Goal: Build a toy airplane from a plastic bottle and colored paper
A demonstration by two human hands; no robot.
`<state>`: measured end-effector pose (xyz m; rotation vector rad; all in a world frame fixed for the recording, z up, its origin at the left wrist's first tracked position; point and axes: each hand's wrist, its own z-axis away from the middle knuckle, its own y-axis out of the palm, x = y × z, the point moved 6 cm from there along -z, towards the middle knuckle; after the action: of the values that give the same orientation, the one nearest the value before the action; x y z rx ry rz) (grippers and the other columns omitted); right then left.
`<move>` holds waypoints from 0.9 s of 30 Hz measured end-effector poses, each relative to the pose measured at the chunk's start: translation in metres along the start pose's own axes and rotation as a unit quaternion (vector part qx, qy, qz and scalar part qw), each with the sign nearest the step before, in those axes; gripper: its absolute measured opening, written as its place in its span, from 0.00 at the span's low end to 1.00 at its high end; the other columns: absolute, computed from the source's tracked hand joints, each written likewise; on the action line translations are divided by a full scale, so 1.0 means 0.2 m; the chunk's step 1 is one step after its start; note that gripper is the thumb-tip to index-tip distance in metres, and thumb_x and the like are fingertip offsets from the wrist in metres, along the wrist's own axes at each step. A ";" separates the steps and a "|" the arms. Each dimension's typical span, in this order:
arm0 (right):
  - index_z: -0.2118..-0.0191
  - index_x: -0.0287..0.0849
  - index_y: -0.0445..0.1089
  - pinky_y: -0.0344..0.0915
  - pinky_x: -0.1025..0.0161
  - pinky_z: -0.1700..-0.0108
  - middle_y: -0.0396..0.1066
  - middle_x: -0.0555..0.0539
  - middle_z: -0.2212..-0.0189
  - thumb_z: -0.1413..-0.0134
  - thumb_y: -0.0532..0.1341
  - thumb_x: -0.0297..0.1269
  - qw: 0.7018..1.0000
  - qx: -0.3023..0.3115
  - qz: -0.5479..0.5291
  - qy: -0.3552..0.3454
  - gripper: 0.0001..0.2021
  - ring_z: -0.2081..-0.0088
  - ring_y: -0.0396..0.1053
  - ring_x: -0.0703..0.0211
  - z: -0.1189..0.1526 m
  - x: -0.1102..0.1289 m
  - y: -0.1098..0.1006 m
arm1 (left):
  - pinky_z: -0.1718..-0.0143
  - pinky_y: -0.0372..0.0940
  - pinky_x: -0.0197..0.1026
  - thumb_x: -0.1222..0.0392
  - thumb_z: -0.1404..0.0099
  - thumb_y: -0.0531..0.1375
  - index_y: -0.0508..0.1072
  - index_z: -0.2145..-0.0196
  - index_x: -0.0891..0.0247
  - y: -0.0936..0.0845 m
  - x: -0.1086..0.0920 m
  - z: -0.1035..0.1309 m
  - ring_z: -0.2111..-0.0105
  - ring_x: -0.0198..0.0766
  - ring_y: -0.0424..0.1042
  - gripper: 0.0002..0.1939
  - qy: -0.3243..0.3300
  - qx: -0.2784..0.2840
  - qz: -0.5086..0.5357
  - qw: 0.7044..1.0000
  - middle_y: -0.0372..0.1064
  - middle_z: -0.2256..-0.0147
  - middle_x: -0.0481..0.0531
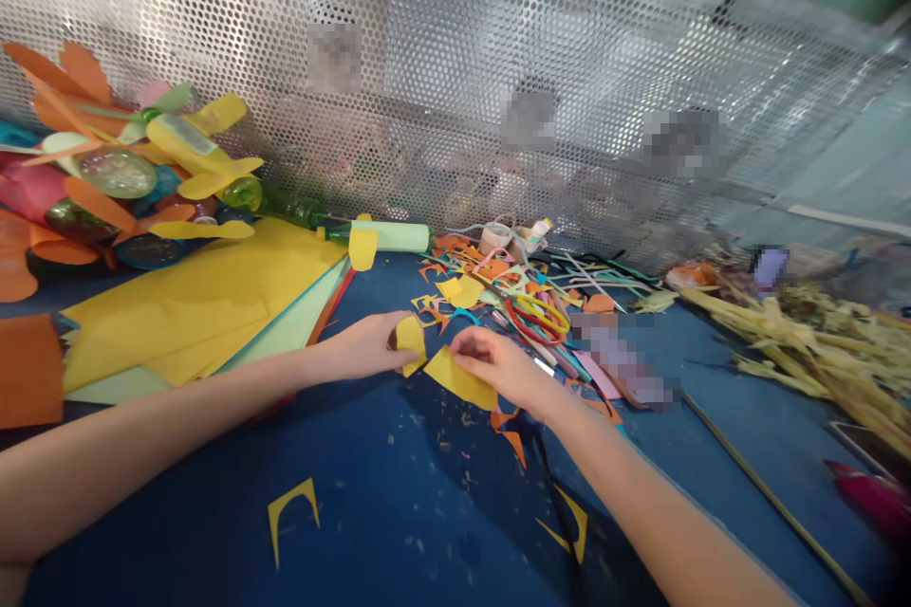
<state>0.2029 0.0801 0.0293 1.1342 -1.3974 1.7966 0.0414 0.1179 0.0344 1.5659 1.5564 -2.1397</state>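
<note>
My left hand pinches a small curved piece of yellow paper between thumb and fingers. Close beside it, my right hand grips a larger piece of yellow paper by its upper edge. Both pieces are held just above the blue tabletop, their near edges almost meeting. Past my right hand lie scissors with yellow and red handles, among paper scraps. Two yellow offcuts with curved cutouts, a left one and a right one, rest nearer to me.
Yellow paper sheets are stacked at left, below plastic bottles with paper petals. A green bottle with a pale paper wrap lies against the perforated metal panel. Dried husks and a thin stick are at right.
</note>
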 end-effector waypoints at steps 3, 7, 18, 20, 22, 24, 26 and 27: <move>0.66 0.40 0.67 0.65 0.60 0.57 0.71 0.47 0.66 0.51 0.58 0.33 1.000 0.010 0.001 0.015 0.05 0.64 0.70 0.60 -0.01 -0.03 0.04 | 0.71 0.61 0.36 0.57 0.46 0.57 0.67 0.58 0.63 0.02 0.02 -0.01 0.71 0.39 0.70 0.18 -0.012 -0.036 -0.012 0.999 0.71 0.66 0.50; 0.67 0.40 0.69 0.66 0.58 0.56 0.73 0.45 0.66 0.52 0.59 0.33 0.999 -0.021 -0.012 0.027 0.05 0.63 0.71 0.58 -0.01 -0.05 0.08 | 0.71 0.60 0.36 0.57 0.47 0.58 0.68 0.57 0.61 0.02 0.04 0.01 0.72 0.38 0.67 0.18 -0.012 -0.052 -0.009 0.999 0.70 0.68 0.48; 0.66 0.42 0.71 0.70 0.57 0.60 0.75 0.46 0.68 0.52 0.60 0.35 0.997 -0.067 0.023 0.039 0.06 0.66 0.73 0.57 -0.01 -0.09 0.12 | 0.76 0.61 0.33 0.63 0.50 0.59 0.59 0.50 0.58 0.06 0.07 0.03 0.78 0.32 0.64 0.28 -0.003 -0.001 0.130 0.991 0.63 0.76 0.42; 0.66 0.42 0.72 0.70 0.58 0.61 0.75 0.46 0.69 0.52 0.60 0.35 0.996 -0.071 0.033 0.036 0.06 0.67 0.73 0.57 -0.01 -0.08 0.12 | 0.75 0.62 0.33 0.64 0.49 0.59 0.57 0.48 0.58 0.06 0.07 0.03 0.77 0.32 0.66 0.30 -0.003 0.009 0.165 0.986 0.64 0.75 0.42; 0.66 0.41 0.72 0.70 0.59 0.61 0.75 0.46 0.69 0.52 0.60 0.35 0.996 -0.074 0.039 0.034 0.06 0.67 0.73 0.57 -0.02 -0.08 0.12 | 0.75 0.63 0.33 0.65 0.49 0.59 0.54 0.47 0.58 0.07 0.07 0.03 0.76 0.33 0.67 0.32 -0.004 0.016 0.193 0.981 0.65 0.75 0.42; 0.67 0.41 0.72 0.70 0.59 0.61 0.75 0.46 0.69 0.52 0.60 0.34 0.996 -0.077 0.039 0.034 0.06 0.67 0.73 0.57 -0.02 -0.07 0.12 | 0.75 0.64 0.33 0.66 0.49 0.60 0.53 0.45 0.57 0.07 0.07 0.03 0.76 0.33 0.68 0.34 -0.007 0.022 0.207 0.978 0.65 0.75 0.42; 0.67 0.41 0.72 0.70 0.59 0.61 0.75 0.46 0.69 0.52 0.60 0.34 0.996 -0.078 0.040 0.032 0.06 0.67 0.73 0.57 -0.01 -0.08 0.12 | 0.74 0.65 0.34 0.66 0.49 0.60 0.52 0.44 0.56 0.08 0.06 0.04 0.75 0.34 0.69 0.36 -0.009 0.029 0.208 0.978 0.66 0.74 0.43; 0.67 0.42 0.72 0.70 0.58 0.61 0.75 0.46 0.69 0.52 0.60 0.34 0.996 -0.079 0.041 0.031 0.06 0.67 0.73 0.57 -0.01 -0.08 0.12 | 0.73 0.65 0.35 0.66 0.49 0.60 0.51 0.44 0.56 0.09 0.06 0.04 0.75 0.35 0.70 0.36 -0.009 0.030 0.202 0.979 0.66 0.73 0.44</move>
<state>0.1896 0.0770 0.0046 0.9441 -1.5392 1.7289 0.0399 0.1097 0.0133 1.6991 1.0591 -1.9805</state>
